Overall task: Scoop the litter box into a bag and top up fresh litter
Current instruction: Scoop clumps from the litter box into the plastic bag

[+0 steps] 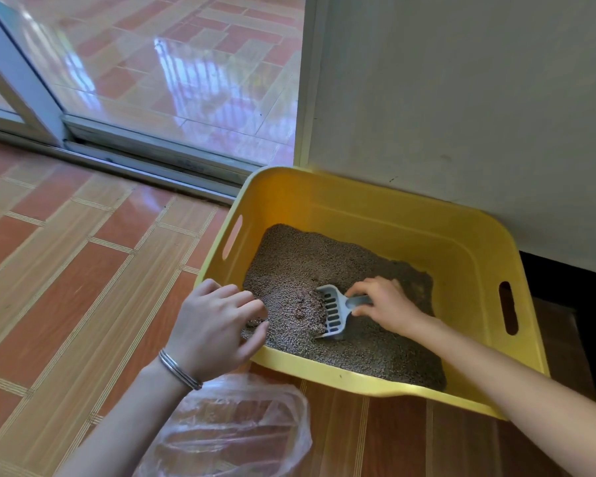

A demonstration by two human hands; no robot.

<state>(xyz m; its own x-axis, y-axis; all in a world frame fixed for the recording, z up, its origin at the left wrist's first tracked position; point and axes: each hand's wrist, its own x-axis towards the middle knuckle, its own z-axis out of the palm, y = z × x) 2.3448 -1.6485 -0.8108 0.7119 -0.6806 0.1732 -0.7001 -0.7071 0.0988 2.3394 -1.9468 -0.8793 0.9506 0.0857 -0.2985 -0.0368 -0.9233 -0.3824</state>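
The bag (pixel 238 428) lies before the litter box (pixel 358 211); inside it the right hand (pixel 384 304) clasps the loaded scoop (pixel 332 309), the left hand (pixel 214 328) curled at the near rim, hold unclear; next, a level lift bagward.

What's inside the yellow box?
Brown-grey litter granules cover the floor of the yellow plastic litter box. A grey slotted plastic scoop is dug in, held by the right hand. Anything buried under the litter is hidden.

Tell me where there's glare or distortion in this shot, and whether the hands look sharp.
Head view: glare streaks the glossy tiles outside; head view: the wide lens bows the door track; head view: left hand, right hand and scoop are sharp, under soft light with faint shadows.
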